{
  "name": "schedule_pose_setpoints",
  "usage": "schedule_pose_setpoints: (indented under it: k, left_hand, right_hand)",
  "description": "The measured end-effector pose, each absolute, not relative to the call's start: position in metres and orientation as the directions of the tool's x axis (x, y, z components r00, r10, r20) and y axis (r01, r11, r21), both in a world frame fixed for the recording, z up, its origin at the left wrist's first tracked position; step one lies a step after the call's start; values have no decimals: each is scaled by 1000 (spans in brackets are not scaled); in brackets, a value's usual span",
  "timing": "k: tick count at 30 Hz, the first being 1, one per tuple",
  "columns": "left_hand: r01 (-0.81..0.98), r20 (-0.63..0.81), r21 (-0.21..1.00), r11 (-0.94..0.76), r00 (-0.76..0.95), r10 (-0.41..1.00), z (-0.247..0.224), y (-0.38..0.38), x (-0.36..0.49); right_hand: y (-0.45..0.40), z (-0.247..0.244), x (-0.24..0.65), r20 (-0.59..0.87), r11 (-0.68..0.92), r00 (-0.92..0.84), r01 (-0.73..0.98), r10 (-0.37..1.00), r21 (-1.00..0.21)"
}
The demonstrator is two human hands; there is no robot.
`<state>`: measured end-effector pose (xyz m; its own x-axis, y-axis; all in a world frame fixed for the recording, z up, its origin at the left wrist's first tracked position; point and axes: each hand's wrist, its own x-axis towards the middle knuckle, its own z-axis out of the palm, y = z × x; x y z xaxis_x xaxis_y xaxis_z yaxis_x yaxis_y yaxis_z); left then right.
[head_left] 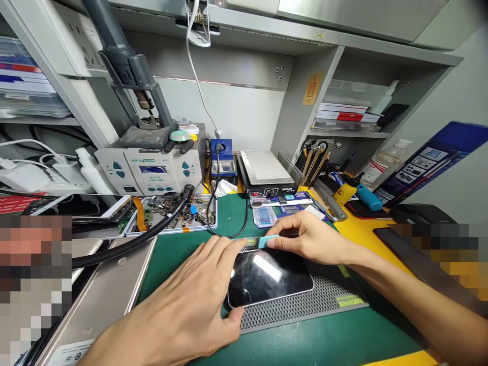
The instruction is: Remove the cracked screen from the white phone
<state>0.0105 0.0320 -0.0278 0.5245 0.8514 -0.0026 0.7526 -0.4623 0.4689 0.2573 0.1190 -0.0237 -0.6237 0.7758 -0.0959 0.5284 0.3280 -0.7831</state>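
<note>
A black-screened tablet (272,284) with a pale rim lies face up on a grey honeycomb mat (297,312). My left hand (198,295) grips the tablet's left side, its thumb at the near corner and its fingers along the left and far edges. Between the thumb and fingers of my right hand (305,236) is a small light-blue pry pick (264,242). The pick touches the tablet's far edge; whether its tip sits inside the seam is hidden. A bright reflection crosses the screen.
Behind stand a hot-air station (152,170), a blue soldering unit (221,157) and a heating plate (267,170). A tray of circuit boards (198,206) is at back left, with a thick black hose (152,229) across it. A gold tablet shell (110,284) lies left; a bottle (385,162) stands right.
</note>
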Motion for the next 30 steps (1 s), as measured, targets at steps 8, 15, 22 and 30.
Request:
schedule_pose_setpoints:
  k: [8, 15, 22, 30]
  left_hand:
    - [786, -63, 423, -452, 523, 850, -24, 32, 15]
    - [768, 39, 404, -497, 528, 848, -32, 30, 11]
    - [754, 84, 398, -523, 537, 839, -28, 30, 14]
    - [735, 103, 416, -536, 548, 830, -21, 30, 16]
  right_hand:
    - [120, -19, 260, -92, 332, -625, 527, 775, -783]
    - [121, -19, 261, -103, 318, -643, 504, 759, -803]
    - [119, -17, 262, -90, 335, -647, 503, 757, -797]
    - [117, -18, 261, -77, 354, -650, 506, 756, -787]
